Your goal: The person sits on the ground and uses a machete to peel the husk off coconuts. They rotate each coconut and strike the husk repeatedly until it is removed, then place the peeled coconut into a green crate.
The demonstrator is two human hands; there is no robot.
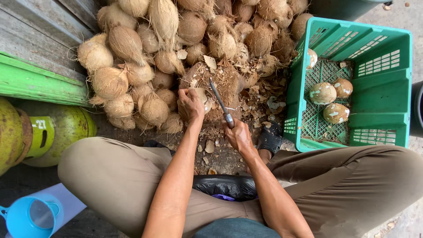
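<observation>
**Husk coming off a coconut on the chopping block**

The left hand (190, 105) is wrapped around a pale, partly stripped coconut (201, 97), fingers curled over its top and pressing it down on a fibre-covered block (222, 86) between the knees. The right hand (238, 134) is closed in a fist on the handle of a long knife (219, 102), whose blade lies slanted across the block just beside the coconut, tip pointing away from the person.

This looks like the trimming step: the shell is half bared and the blade is set for another cut. The next stroke seems to call for a firm hold with the left fingers kept clear of the edge, and a turn of the coconut to bring fresh husk under the blade.

Behind the block lies a heap of husked brown coconuts (132, 61). To the right stands a green crate (379, 92) holding a few cleaned ones (323, 92). Husk scraps (264, 94) litter the ground.
</observation>
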